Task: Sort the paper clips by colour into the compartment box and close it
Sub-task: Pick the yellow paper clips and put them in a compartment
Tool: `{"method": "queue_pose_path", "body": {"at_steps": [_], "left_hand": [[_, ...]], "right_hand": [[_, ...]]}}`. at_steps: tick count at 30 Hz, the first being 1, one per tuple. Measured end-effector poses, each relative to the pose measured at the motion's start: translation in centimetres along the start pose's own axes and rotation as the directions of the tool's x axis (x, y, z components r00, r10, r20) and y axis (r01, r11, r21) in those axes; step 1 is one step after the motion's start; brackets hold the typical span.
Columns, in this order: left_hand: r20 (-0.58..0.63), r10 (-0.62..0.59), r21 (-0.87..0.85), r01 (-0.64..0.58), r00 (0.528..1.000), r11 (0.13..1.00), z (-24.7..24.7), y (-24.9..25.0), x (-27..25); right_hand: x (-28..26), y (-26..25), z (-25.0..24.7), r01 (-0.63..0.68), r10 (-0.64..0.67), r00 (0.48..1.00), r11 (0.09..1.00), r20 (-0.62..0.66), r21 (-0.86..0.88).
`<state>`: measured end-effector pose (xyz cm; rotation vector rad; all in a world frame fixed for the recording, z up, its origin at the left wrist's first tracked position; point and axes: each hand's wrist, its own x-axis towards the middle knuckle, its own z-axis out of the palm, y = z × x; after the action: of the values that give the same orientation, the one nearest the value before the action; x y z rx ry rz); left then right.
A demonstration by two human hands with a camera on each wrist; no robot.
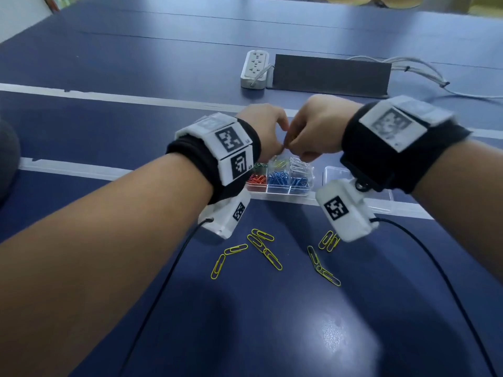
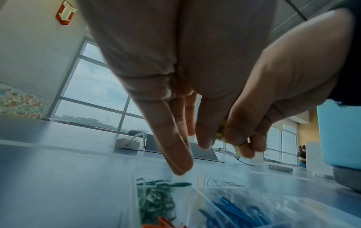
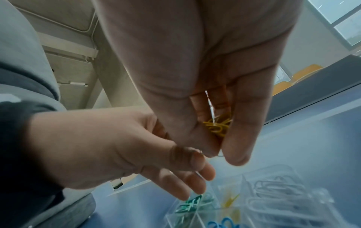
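Over the open compartment box (image 1: 280, 190) at mid-table, the right hand (image 3: 205, 77) cups a clutch of yellow clips (image 3: 217, 125) — the left hand (image 1: 265, 126), fingers loosely extended, apparently feeding them toward the yellow compartment; more yellow clips (image 1: 261, 247) lie toward the table's near edge.

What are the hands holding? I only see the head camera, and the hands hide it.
Observer: The right hand cups a bunch of yellow clips in its curled fingers.
Child: And the other one?
Observer: The left hand has straight fingers pointing down over the green clips. I can't tell if its thumb touches a clip.
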<state>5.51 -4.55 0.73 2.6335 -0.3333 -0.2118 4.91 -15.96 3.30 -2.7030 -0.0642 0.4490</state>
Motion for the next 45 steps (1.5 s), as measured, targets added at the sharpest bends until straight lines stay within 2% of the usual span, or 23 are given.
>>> {"method": "queue_pose_path", "body": {"at_steps": [6, 11, 16, 19, 22, 27, 36, 40, 45], "left_hand": [[-0.027, -0.057, -0.171, 0.052, 0.998, 0.984, -0.6, -1.7, -1.1], [0.009, -0.044, -0.212, 0.045, 0.999, 0.976, -1.1, -2.8, -3.3], [0.127, 0.038, 0.001, -0.039, 0.991, 0.999, -1.4, -3.5, -6.4], [0.265, 0.057, 0.179, -0.107, 0.963, 0.978, -0.9, -3.9, -8.2], [0.388, 0.039, 0.271, -0.154, 0.921, 0.95, -0.1, -3.7, -9.4], [0.367, 0.038, 0.412, -0.199, 0.93, 0.889, 0.6, -3.1, -10.0], [0.357, 0.102, 0.464, -0.271, 0.929, 0.843, 1.1, -2.7, -10.6], [0.342, 0.104, 0.476, -0.268, 0.934, 0.837, 1.4, -2.4, -10.9], [0.292, 0.108, 0.492, -0.246, 0.95, 0.835, 1.7, -2.4, -10.8]], "right_hand": [[0.5, -1.7, 1.0, 0.016, -0.017, 1.0, 0.99, -0.008, -0.137], [-0.1, -1.4, 1.0, 0.051, -0.055, 0.997, 0.996, -0.049, -0.076], [-1.8, -0.2, 1.3, 0.124, -0.128, 0.99, 0.989, -0.051, -0.082], [-3.8, 0.1, 2.6, 0.234, -0.234, 0.972, 0.951, 0.024, -0.205], [-5.8, -0.3, 4.6, 0.352, -0.325, 0.936, 0.887, 0.136, -0.3], [-6.8, -1.4, 7.3, 0.467, -0.409, 0.883, 0.817, 0.231, -0.34], [-6.8, -1.3, 7.8, 0.482, -0.437, 0.876, 0.806, 0.204, -0.344], [-6.8, -0.7, 7.7, 0.439, -0.389, 0.897, 0.835, 0.209, -0.332], [-7.9, -0.2, 7.4, 0.436, -0.382, 0.898, 0.841, 0.219, -0.321]]}}
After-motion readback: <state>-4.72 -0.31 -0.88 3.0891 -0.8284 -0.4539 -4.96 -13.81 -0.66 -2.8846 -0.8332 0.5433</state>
